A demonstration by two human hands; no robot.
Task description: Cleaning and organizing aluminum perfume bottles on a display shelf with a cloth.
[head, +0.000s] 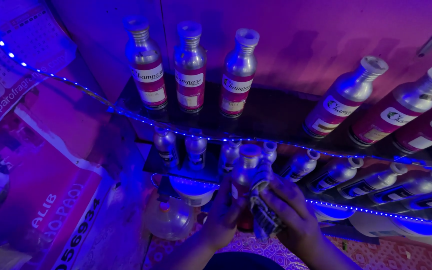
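Silver metal bottle with a pale cap and a dark label (pixel 246 172) held upright at lower centre, in front of the lower shelf. Left hand (pixel 226 207) wraps the bottle's body from the left side, fingers curled around it in a closed grip. Right hand (pixel 288 210) sits just to the right of the bottle, fingers bunched and pressing a small crumpled cloth with dark and light markings (pixel 262 215) against the bottle's side and lower part. Cloth touches the bottle; how far it wraps around cannot be told in the dim blue-violet light.

Behind the hands, a lower dark shelf (pixel 176 167) carries a row of similar smaller silver bottles (pixel 336 172), running off to the right. Above it an upper dark shelf (pixel 276 117) bears taller silver bottles with pink labels (pixel 190 67), three standing at left, more leaning at right. Strips of blue lights (pixel 141 117) edge both shelves. Clear round glass flask (pixel 171 220) stands low, left of the left hand. Printed poster (pixel 36 165) covers the wall at far left.
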